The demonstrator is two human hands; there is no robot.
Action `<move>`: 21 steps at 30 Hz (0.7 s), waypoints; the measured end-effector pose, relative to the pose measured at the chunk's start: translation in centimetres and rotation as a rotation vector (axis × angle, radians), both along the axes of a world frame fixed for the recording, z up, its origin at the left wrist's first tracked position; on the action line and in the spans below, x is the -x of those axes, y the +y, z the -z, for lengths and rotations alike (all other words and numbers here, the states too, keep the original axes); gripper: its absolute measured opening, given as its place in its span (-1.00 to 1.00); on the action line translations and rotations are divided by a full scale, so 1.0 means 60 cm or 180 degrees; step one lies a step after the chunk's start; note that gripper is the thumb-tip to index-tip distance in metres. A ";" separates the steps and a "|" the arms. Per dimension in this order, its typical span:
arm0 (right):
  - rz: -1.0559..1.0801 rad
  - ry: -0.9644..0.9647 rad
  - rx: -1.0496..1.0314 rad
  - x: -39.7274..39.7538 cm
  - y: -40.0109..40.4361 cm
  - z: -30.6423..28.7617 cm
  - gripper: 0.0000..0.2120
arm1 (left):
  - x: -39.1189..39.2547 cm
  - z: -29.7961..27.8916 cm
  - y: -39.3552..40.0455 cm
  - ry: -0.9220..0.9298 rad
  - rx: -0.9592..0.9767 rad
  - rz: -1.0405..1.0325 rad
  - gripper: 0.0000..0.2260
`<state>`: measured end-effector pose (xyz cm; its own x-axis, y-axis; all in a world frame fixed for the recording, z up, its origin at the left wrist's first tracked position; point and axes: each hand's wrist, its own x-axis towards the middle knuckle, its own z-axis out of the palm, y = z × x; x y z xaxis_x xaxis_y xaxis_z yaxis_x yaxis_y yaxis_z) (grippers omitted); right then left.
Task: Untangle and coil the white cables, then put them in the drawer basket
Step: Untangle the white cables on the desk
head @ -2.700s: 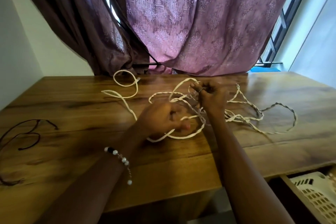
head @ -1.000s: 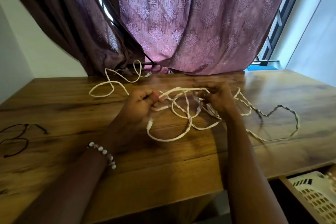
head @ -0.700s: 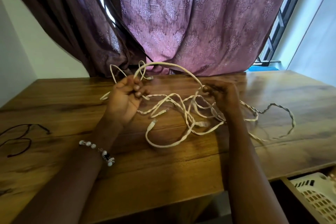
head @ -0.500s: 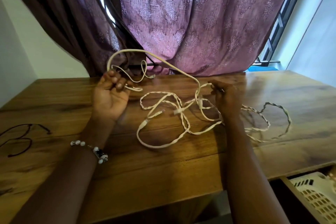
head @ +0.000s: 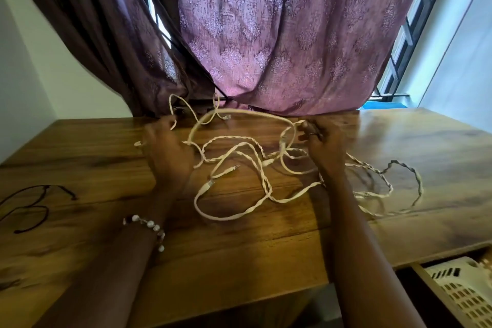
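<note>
Lowered from its raised position half a second earlier, the left hand (head: 167,152) now grasps a strand at centre frame, while the right hand (head: 323,145) pinches a loop just right of it. Tangled white cables (head: 247,168) sprawl across the table (head: 80,157); the basket (head: 463,293) sits at lower right.

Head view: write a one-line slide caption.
Both hands work tangled white cables on a wooden table, basket waiting in the open drawer.
</note>
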<state>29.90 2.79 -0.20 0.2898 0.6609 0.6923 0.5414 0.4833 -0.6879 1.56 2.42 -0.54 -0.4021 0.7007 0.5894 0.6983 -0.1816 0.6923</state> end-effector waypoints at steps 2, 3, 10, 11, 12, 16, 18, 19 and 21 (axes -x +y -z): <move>-0.0322 -0.0011 0.0055 0.006 0.005 0.000 -0.83 | -0.030 -0.024 -0.031 0.0636 -0.0973 0.0467 -0.53; -0.0388 -0.0118 0.0051 0.009 0.005 0.000 -0.83 | -0.042 -0.032 -0.039 0.0849 -0.1416 0.0739 -0.57; -0.0997 -0.0265 -0.0128 0.046 -0.010 -0.011 -0.84 | -0.117 -0.020 -0.040 0.2085 -0.1104 0.1297 -0.60; -0.1071 -0.0254 -0.0139 0.048 -0.010 -0.012 -0.85 | -0.118 -0.010 -0.030 0.2304 -0.0932 0.1144 -0.59; -0.1147 -0.0232 -0.0157 0.049 -0.011 -0.014 -0.85 | -0.117 -0.003 -0.023 0.2376 -0.0806 0.1074 -0.61; -0.1048 -0.0142 -0.0125 0.050 -0.008 -0.012 -0.85 | -0.107 -0.005 -0.022 0.1700 -0.0908 0.0970 -0.84; -0.0820 -0.0071 0.0001 0.042 0.002 -0.004 -0.84 | -0.103 -0.016 -0.031 0.0974 -0.1008 0.1118 -0.81; -0.0687 -0.0050 0.0034 0.038 0.007 0.000 -0.83 | -0.101 -0.020 -0.033 0.0490 -0.1014 0.1347 -0.80; -0.0437 -0.0012 0.0086 0.031 0.012 0.004 -0.79 | -0.096 -0.030 -0.037 -0.0546 -0.0885 0.1808 -0.83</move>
